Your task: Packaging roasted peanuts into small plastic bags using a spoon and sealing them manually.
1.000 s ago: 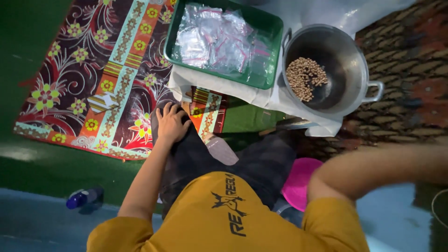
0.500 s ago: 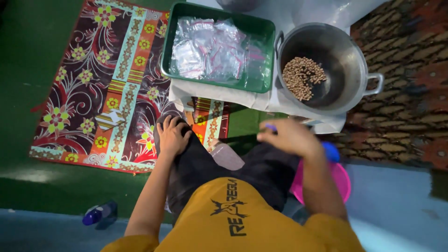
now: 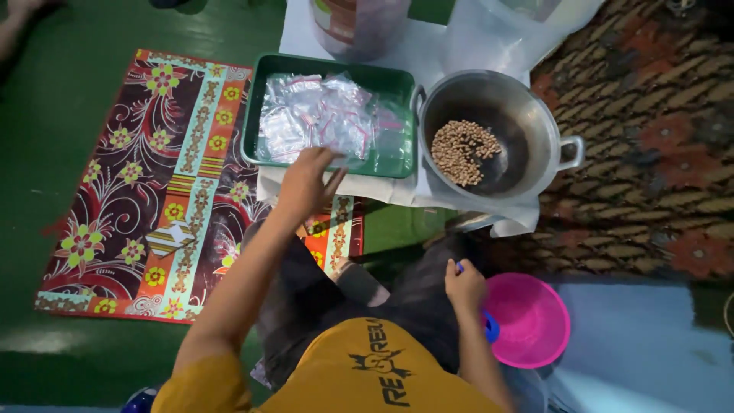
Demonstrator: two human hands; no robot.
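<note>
Just above the middle of the frame, the left hand [image 3: 308,177] reaches to the near rim of a green tray [image 3: 260,115], its fingers spread open and resting at the edge of the pile of clear plastic bags [image 3: 321,122] lying in that tray. None of the bags is gripped, as far as can be seen. The tray sits on a white cloth [image 3: 397,191], upper centre, touching the side of a metal pot [image 3: 535,130] to its right. A small heap of brown beans [image 3: 465,149] lies in the bottom of the pot.

Lower right of centre, the right hand [image 3: 463,283] is closed around something small and blue [image 3: 461,267]; what it is cannot be made out. Just beside it, further right, stands a pink bowl [image 3: 535,321] with a blue piece [image 3: 491,326] at its near rim.

A patterned floral mat [image 3: 153,191] covers the green floor [image 3: 46,122] at the left of the frame, and a brown woven carpet [image 3: 657,153] fills the right.
</note>
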